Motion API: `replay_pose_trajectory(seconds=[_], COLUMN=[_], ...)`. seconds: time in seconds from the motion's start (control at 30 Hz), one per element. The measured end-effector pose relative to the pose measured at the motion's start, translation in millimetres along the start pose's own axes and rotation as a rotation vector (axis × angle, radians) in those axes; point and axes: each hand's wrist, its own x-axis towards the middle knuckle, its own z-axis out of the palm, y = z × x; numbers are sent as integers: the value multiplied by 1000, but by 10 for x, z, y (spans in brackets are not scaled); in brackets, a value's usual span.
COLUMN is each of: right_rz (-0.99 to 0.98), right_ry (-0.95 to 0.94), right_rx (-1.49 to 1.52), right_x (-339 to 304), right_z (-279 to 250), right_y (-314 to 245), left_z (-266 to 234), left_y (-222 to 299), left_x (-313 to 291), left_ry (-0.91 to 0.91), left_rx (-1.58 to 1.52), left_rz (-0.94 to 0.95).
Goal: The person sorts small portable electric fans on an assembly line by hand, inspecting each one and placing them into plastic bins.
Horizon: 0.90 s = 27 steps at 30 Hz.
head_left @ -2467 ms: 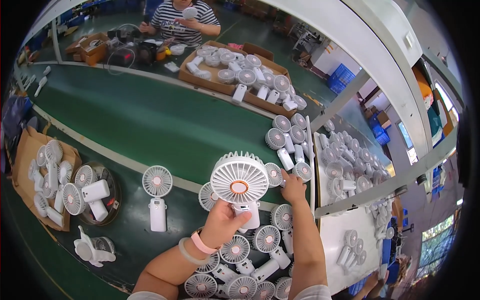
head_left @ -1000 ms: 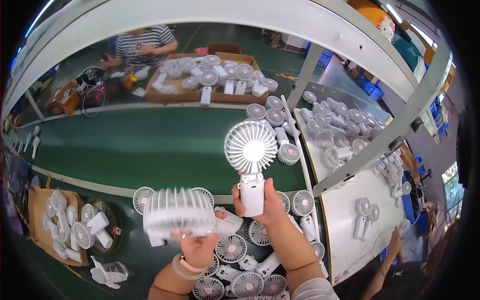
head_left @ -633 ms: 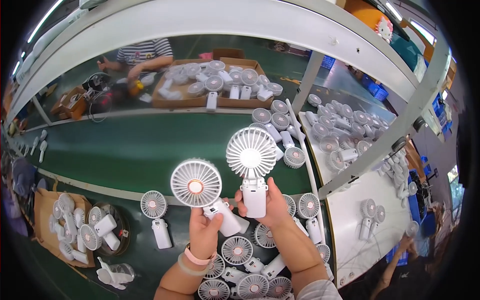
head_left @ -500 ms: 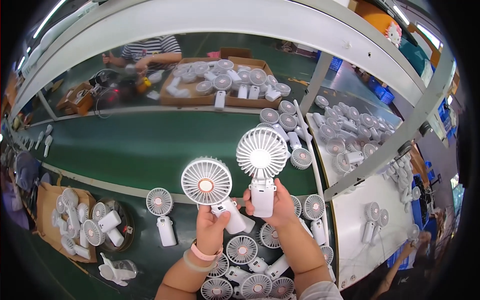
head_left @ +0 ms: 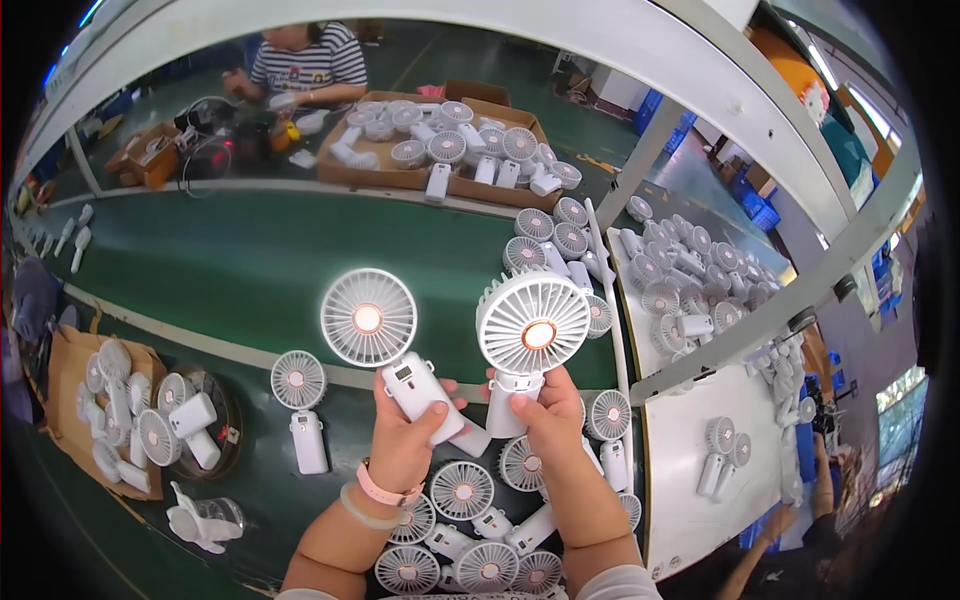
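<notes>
My left hand (head_left: 408,425) is closed round the handle of a white handheld fan (head_left: 368,318), with its round grille raised and its copper-ringed hub facing me. Beside it, my right hand (head_left: 540,415) grips the handle of another white handheld fan (head_left: 534,325), whose head is tilted and also shows a copper ring. Both are held above the dark bench, the heads apart. Below my wrists lie several more fans (head_left: 462,490). A lone fan (head_left: 299,380) lies left of my left hand, handle toward me.
A cardboard box of fans (head_left: 62,400) and a round tin (head_left: 228,425) stand at left. Beyond the green belt (head_left: 230,250), a person in a striped shirt (head_left: 310,70) sits near trays of fans (head_left: 340,175). A white table (head_left: 670,440) with piled fans is at right; a metal frame (head_left: 690,365) crosses there.
The right-hand fan has turned, so its copper-ringed side now faces me instead of its plain side. The left-hand fan has risen slightly and shifted left, and its head looks more upright.
</notes>
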Motion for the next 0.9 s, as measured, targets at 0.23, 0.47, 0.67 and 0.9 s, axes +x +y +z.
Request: replay_pose_trajectory(seconds=[0.23,0.47,0.67,0.9], right_rz=[-29,8,3,-54], right_ry=[62,65,108,100], right_rx=[-68,7,-13,-28], right_x=[30,-5,-5,-14], right_z=[-14,-10,-52,-31], right_y=[61,16,5,-4], left_z=[-31,-72,-36,-61], left_y=[0,-21,-13,-41], left_x=[-47,-71,-72,-56], left_ry=[-48,-97,-83,-70], left_rx=[91,-54,-108,-18], left_rz=[-79,-93,-130,-90])
